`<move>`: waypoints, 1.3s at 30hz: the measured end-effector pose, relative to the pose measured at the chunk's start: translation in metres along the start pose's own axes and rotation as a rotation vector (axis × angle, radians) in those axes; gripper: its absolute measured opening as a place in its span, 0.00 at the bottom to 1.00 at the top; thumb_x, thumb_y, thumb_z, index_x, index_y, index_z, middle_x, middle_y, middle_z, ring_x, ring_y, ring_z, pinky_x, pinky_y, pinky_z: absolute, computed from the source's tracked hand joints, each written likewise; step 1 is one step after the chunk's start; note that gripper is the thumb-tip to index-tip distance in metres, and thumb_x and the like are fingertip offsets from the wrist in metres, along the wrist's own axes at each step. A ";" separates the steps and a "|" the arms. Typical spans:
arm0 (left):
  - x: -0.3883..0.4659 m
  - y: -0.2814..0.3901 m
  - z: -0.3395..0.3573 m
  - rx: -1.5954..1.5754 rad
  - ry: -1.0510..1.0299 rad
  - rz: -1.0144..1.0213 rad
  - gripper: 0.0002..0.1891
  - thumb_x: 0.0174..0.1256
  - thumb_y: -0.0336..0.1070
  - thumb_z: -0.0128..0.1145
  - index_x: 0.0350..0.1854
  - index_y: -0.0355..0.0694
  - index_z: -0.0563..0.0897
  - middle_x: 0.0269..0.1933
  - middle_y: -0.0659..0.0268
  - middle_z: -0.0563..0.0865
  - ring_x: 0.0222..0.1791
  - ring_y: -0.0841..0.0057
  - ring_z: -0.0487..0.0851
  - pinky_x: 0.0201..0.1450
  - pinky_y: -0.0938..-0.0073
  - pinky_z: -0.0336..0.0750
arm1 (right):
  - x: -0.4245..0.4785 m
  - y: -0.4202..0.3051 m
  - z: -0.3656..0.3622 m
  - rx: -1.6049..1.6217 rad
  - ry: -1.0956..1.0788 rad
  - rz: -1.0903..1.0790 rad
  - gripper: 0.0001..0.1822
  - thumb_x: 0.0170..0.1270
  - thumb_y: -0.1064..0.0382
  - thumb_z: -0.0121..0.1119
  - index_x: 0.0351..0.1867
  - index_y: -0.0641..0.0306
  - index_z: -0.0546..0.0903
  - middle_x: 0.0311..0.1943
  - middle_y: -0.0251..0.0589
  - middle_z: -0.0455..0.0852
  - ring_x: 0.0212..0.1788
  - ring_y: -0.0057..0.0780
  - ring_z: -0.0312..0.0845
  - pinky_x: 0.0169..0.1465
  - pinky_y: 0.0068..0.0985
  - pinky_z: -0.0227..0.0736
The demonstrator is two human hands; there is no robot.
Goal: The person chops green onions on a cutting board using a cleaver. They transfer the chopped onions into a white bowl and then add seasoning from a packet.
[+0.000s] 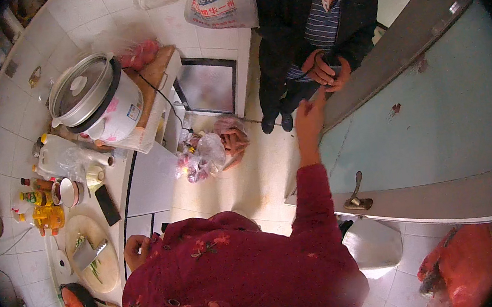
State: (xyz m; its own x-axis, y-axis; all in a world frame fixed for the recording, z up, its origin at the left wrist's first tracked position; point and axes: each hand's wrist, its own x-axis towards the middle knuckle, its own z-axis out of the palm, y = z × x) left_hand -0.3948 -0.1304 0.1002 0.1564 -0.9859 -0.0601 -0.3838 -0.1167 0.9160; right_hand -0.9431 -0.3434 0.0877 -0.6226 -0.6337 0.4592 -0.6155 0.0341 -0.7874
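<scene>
My right hand is stretched out at the end of a dark red sleeve. One finger extends toward the hands of another person, close to them or touching; I see nothing held in it. That person stands facing me and grips a small dark object with a dark cord or strap. Beside the counter edge, my left hand is low with curled fingers; whether anything is inside is hidden. Nearest to it on the counter lies a round cutting board, bearing a cleaver and cut green stalks.
A large electric cooker with a glass lid stands on the counter beyond bottles, bowls and a black phone. Pans sit nearer. Plastic bags of food lie on the floor. A glass-panelled door with a lever handle stands right.
</scene>
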 end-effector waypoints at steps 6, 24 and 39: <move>0.001 0.007 0.005 0.006 0.005 0.030 0.06 0.67 0.28 0.62 0.32 0.35 0.80 0.30 0.68 0.82 0.30 0.82 0.79 0.36 0.78 0.74 | 0.089 -0.023 -0.046 0.002 0.244 -0.356 0.28 0.67 0.72 0.51 0.70 0.53 0.70 0.49 0.45 0.86 0.47 0.38 0.84 0.47 0.29 0.77; -0.002 -0.003 0.015 -0.029 0.050 0.019 0.05 0.65 0.25 0.61 0.30 0.34 0.79 0.28 0.67 0.80 0.30 0.83 0.77 0.35 0.79 0.73 | -0.049 0.068 0.036 -0.366 -0.376 -0.047 0.10 0.66 0.65 0.54 0.47 0.61 0.81 0.34 0.52 0.86 0.39 0.55 0.82 0.43 0.44 0.76; 0.000 0.016 0.019 0.003 0.036 0.047 0.07 0.66 0.29 0.63 0.32 0.34 0.78 0.30 0.67 0.79 0.33 0.80 0.76 0.41 0.77 0.72 | -0.269 0.042 0.080 -0.229 -1.220 -0.191 0.12 0.68 0.58 0.51 0.37 0.60 0.83 0.34 0.53 0.87 0.39 0.55 0.83 0.45 0.49 0.77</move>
State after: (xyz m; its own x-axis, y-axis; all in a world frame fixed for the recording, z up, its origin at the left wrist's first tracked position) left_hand -0.4183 -0.1346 0.1068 0.1705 -0.9854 -0.0027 -0.3942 -0.0708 0.9163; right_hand -0.7629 -0.2330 -0.1019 0.2624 -0.9402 -0.2172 -0.7921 -0.0813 -0.6050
